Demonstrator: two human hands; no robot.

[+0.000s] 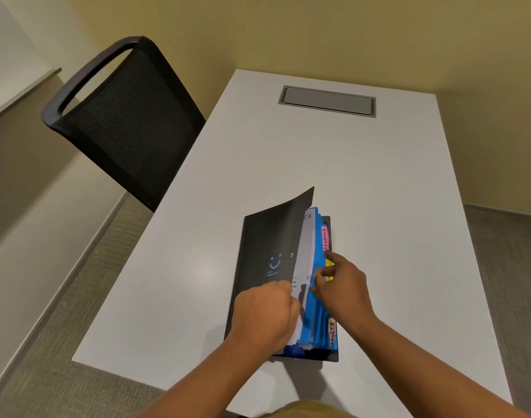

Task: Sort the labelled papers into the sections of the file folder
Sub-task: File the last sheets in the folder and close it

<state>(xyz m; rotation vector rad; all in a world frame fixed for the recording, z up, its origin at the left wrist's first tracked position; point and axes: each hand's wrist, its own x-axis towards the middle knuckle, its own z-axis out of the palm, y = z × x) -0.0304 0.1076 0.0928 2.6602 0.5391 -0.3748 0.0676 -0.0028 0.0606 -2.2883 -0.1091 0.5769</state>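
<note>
The left hand [267, 315] grips the raised black cover [270, 245] of the file folder [333, 356], while the right hand [344, 286] pinches the blue dividers [314, 318] with curled fingers [326, 271] at its right long edge.

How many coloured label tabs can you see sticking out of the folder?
3: a pink tab near the far end of the folder, a yellow tab partly behind the right hand, an orange tab near its near end. The hand may hide others.
</note>
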